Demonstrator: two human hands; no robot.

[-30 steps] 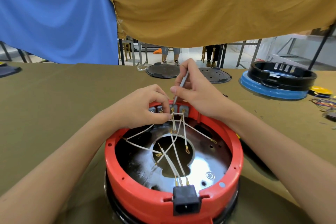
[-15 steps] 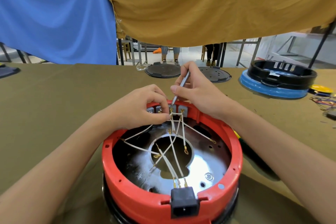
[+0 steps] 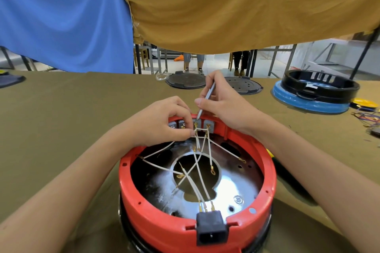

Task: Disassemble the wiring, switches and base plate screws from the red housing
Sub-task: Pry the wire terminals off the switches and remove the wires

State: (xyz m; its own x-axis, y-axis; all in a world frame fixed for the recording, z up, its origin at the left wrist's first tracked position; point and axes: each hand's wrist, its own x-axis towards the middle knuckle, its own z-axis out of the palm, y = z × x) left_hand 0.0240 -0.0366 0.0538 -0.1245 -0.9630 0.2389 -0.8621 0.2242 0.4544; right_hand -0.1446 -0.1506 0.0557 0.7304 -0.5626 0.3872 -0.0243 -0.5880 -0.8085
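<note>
At the red housing's [image 3: 164, 230] twelve o'clock, the left hand [image 3: 162, 122] pinched limp white wires [image 3: 197, 139]; the right hand [image 3: 224, 102] gripped a thin tool [image 3: 206, 98], best levering near the terminal.

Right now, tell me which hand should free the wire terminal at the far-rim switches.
Right. The right hand grips the thin grey tool, its tip already at the switch terminals on the red housing. The left hand is pinching the white wires there, so it looks better kept steadying them.

Surface [image 3: 61, 121], olive cloth: red housing [image 3: 164, 230] below fingers [image 3: 186, 112]; two lids [image 3: 186, 81] beyond; blue base [image 3: 308, 104] right.
</note>
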